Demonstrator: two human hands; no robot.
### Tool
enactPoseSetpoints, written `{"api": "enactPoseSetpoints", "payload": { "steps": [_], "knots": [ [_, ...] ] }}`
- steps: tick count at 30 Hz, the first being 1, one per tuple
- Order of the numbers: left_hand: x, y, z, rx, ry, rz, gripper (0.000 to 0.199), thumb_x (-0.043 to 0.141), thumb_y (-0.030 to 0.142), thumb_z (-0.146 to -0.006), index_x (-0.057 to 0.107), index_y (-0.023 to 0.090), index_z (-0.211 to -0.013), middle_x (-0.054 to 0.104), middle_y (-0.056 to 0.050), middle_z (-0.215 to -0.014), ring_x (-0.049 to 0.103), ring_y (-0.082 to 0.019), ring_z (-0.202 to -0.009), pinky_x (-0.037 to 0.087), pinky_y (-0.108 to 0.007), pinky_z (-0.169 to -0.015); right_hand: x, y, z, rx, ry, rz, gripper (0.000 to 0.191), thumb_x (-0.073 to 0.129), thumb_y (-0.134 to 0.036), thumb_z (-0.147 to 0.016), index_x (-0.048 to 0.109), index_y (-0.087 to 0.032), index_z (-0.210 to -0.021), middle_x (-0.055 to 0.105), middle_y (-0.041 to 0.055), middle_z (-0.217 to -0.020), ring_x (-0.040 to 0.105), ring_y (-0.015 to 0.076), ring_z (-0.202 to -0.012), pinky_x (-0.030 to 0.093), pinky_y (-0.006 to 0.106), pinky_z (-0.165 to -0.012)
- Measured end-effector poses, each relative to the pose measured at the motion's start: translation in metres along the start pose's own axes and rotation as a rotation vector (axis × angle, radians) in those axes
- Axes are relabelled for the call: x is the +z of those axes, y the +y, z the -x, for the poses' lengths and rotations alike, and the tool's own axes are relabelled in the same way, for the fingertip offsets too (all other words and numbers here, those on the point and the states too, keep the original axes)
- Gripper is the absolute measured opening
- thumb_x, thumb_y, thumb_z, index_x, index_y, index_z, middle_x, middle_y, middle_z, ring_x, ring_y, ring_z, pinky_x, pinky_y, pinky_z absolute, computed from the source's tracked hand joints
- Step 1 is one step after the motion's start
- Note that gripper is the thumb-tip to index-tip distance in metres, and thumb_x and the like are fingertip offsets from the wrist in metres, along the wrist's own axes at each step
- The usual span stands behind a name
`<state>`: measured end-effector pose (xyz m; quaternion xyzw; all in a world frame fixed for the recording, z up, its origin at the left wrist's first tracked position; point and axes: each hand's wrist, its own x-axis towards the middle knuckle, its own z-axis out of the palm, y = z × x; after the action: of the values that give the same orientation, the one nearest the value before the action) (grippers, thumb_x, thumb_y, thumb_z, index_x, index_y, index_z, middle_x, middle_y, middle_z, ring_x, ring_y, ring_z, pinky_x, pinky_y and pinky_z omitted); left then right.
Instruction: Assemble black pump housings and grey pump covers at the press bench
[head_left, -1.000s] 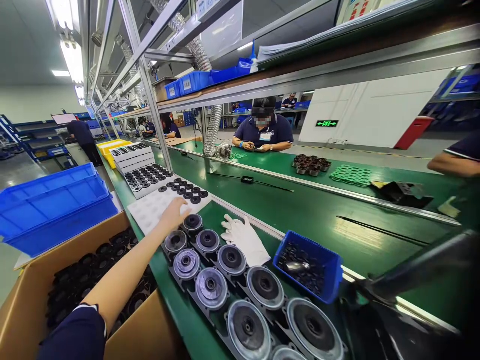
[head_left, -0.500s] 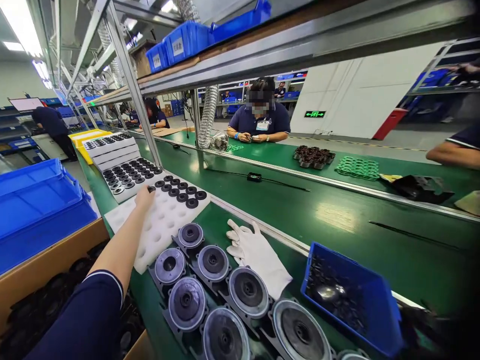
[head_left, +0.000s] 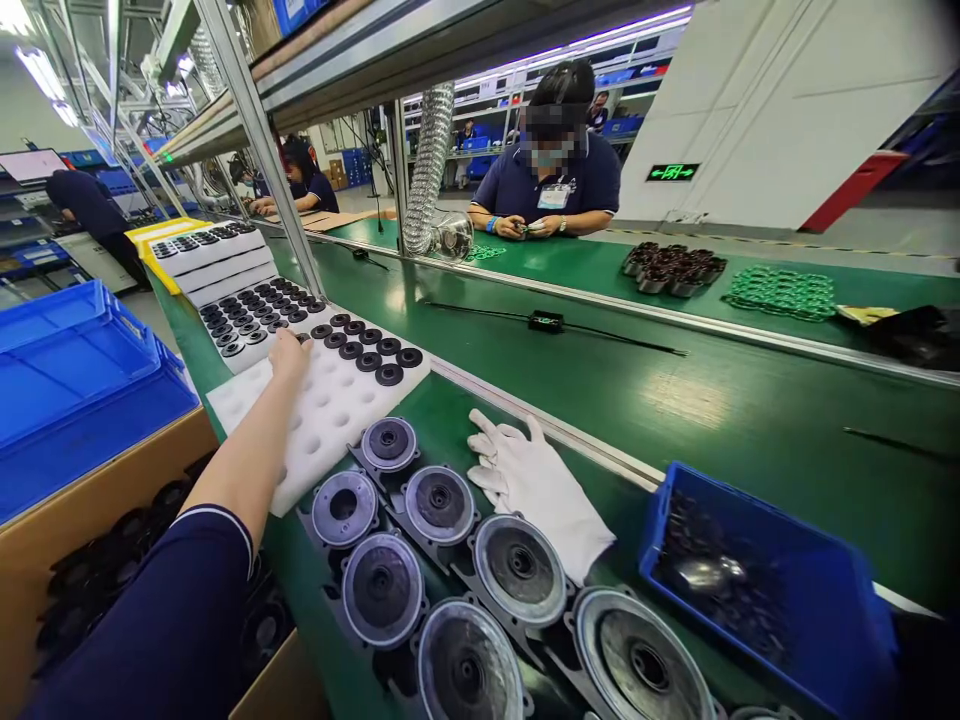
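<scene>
My left hand (head_left: 288, 356) reaches over the white foam tray (head_left: 330, 405), its fingers closed at a small black disc whose shape they partly hide. Several black discs (head_left: 367, 361) sit in the far part of this tray, while bare round hollows show in the near part. My right hand is out of view. Round grey metal housings (head_left: 381, 590) stand in rows on the green bench, nearer than the tray. One housing (head_left: 345, 503) at the left shows a dark open centre.
A white glove (head_left: 540, 490) lies beside the housings, left of a blue bin (head_left: 795, 600) of small black parts. Blue crates (head_left: 82, 370) and a carton (head_left: 112, 490) flank the bench at left. Behind it are more filled trays (head_left: 262, 315); a person (head_left: 551, 180) sits opposite.
The camera view has tilted down and shifted left. My left hand remains over the foam tray, now lower against the discs and showing less of the black piece at its fingertips.
</scene>
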<state>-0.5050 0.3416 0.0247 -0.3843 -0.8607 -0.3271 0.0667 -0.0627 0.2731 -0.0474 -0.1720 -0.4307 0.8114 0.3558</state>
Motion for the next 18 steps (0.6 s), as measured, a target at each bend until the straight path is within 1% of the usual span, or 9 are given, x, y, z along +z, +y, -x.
{"api": "enactPoseSetpoints", "payload": {
  "steps": [4, 5, 7, 9, 11, 14, 15, 16, 18],
  "knots": [
    [-0.004, -0.003, 0.000, 0.021, 0.017, 0.046, 0.040, 0.065, 0.035, -0.088, 0.053, 0.014, -0.121, 0.064, -0.010, -0.112, 0.063, -0.025, -0.104, 0.048, -0.050, -0.098, 0.005, -0.007, 0.004, 0.003, -0.014, -0.051, 0.053, 0.013, -0.059, -0.095, 0.053, -0.030, -0.117, 0.055, 0.0005, -0.081, 0.016, 0.0167, -0.053, 0.016, 0.029, -0.048],
    [-0.005, -0.002, 0.001, 0.039, 0.042, 0.060, 0.041, 0.064, 0.034, -0.088, 0.051, 0.014, -0.122, 0.063, -0.010, -0.112, 0.063, -0.025, -0.104, 0.048, -0.050, -0.098, 0.006, -0.008, 0.005, 0.002, -0.026, -0.054, 0.053, 0.013, -0.059, -0.095, 0.053, -0.030, -0.114, 0.055, 0.0008, -0.082, 0.016, 0.0166, -0.054, 0.017, 0.029, -0.048],
    [-0.008, 0.002, 0.005, 0.091, 0.113, 0.093, 0.043, 0.063, 0.031, -0.089, 0.047, 0.012, -0.123, 0.061, -0.014, -0.117, 0.061, -0.028, -0.109, 0.048, -0.051, -0.099, 0.006, -0.010, 0.005, 0.001, -0.053, -0.041, 0.050, 0.014, -0.058, -0.095, 0.052, -0.031, -0.110, 0.054, 0.0003, -0.082, 0.017, 0.0168, -0.054, 0.018, 0.028, -0.048],
    [-0.013, 0.008, 0.011, 0.169, 0.197, 0.135, 0.044, 0.061, 0.029, -0.090, 0.042, 0.010, -0.124, 0.055, -0.022, -0.126, 0.055, -0.033, -0.121, 0.044, -0.052, -0.104, 0.005, -0.010, 0.004, -0.011, -0.061, -0.023, 0.047, 0.013, -0.057, -0.095, 0.051, -0.032, -0.109, 0.053, -0.0010, -0.080, 0.016, 0.0171, -0.054, 0.018, 0.028, -0.047],
    [-0.021, 0.015, 0.021, 0.272, 0.249, 0.184, 0.045, 0.061, 0.031, -0.089, 0.040, 0.010, -0.123, 0.049, -0.025, -0.133, 0.050, -0.034, -0.128, 0.042, -0.050, -0.107, 0.005, -0.009, 0.002, -0.023, -0.058, -0.016, 0.047, 0.012, -0.056, -0.095, 0.050, -0.033, -0.110, 0.052, -0.0018, -0.079, 0.015, 0.0168, -0.053, 0.017, 0.028, -0.047],
    [-0.040, 0.028, 0.043, 0.472, 0.228, 0.264, 0.051, 0.070, 0.040, -0.083, 0.043, 0.015, -0.118, 0.055, -0.022, -0.128, 0.057, -0.031, -0.121, 0.047, -0.045, -0.103, 0.008, -0.009, 0.002, -0.042, -0.057, 0.016, 0.048, 0.007, -0.051, -0.097, 0.046, -0.033, -0.118, 0.051, -0.0012, -0.081, 0.017, 0.0163, -0.053, 0.017, 0.026, -0.046],
    [-0.050, 0.033, 0.054, 0.545, 0.207, 0.290, 0.052, 0.074, 0.042, -0.079, 0.046, 0.016, -0.114, 0.058, -0.020, -0.124, 0.060, -0.030, -0.117, 0.049, -0.043, -0.102, 0.009, -0.010, 0.003, -0.057, -0.061, 0.073, 0.050, 0.003, -0.048, -0.098, 0.045, -0.032, -0.121, 0.051, -0.0002, -0.083, 0.019, 0.0162, -0.053, 0.018, 0.026, -0.046],
    [-0.061, 0.038, 0.065, 0.617, 0.188, 0.315, 0.051, 0.077, 0.044, -0.076, 0.049, 0.017, -0.109, 0.061, -0.018, -0.121, 0.061, -0.029, -0.116, 0.049, -0.043, -0.102, 0.010, -0.011, 0.005, -0.084, -0.073, 0.200, 0.052, -0.001, -0.042, -0.099, 0.042, -0.031, -0.125, 0.052, 0.0011, -0.085, 0.021, 0.0162, -0.053, 0.020, 0.026, -0.045],
    [-0.085, 0.049, 0.091, 0.744, 0.155, 0.359, 0.045, 0.078, 0.047, -0.074, 0.053, 0.019, -0.100, 0.064, -0.014, -0.118, 0.061, -0.027, -0.116, 0.048, -0.042, -0.104, 0.011, -0.013, 0.008, -0.154, -0.125, 0.588, 0.057, -0.011, -0.029, -0.098, 0.034, -0.029, -0.134, 0.054, 0.0049, -0.093, 0.028, 0.0165, -0.053, 0.025, 0.026, -0.044]
  ]
}}
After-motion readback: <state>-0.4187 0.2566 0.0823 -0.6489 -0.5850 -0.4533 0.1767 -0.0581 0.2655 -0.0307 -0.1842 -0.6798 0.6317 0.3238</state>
